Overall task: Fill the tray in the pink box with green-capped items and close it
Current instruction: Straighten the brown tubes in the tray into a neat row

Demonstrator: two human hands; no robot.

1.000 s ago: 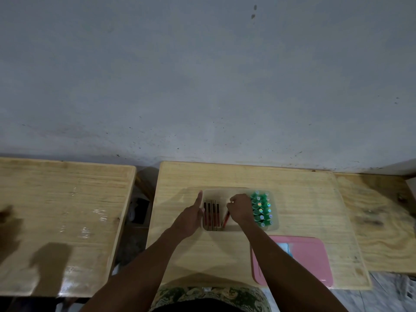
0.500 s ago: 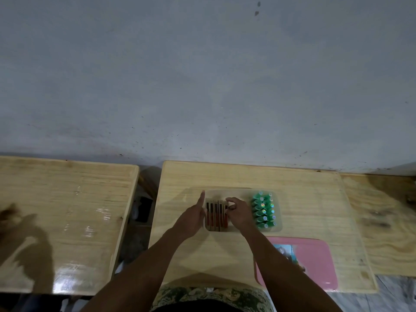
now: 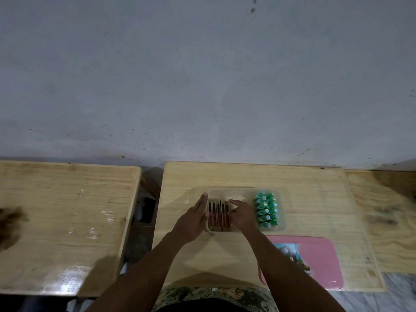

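A clear tray (image 3: 281, 224) lies on the middle wooden table (image 3: 304, 199). Its right side holds several upright green-capped items (image 3: 266, 209) in rows. Its left side holds several red items in tan sleeves (image 3: 218, 216), lying side by side. My left hand (image 3: 193, 219) rests flat against the tray's left edge, fingers straight. My right hand (image 3: 242, 216) lies over the right end of the red items, fingers spread, touching them; I cannot see anything gripped in it. A pink box (image 3: 319, 262) lies shut at the front right, partly hidden by my right forearm.
A second wooden table (image 3: 67, 221) stands to the left across a narrow gap. A third wooden surface (image 3: 387, 217) adjoins on the right. A grey wall rises just behind the tables. A dark blurred shape (image 3: 10, 224) shows at the far left edge.
My right hand laid a red item into the row and now rests open over it. My left hand stayed at the tray's left edge. The camera tilted slightly.
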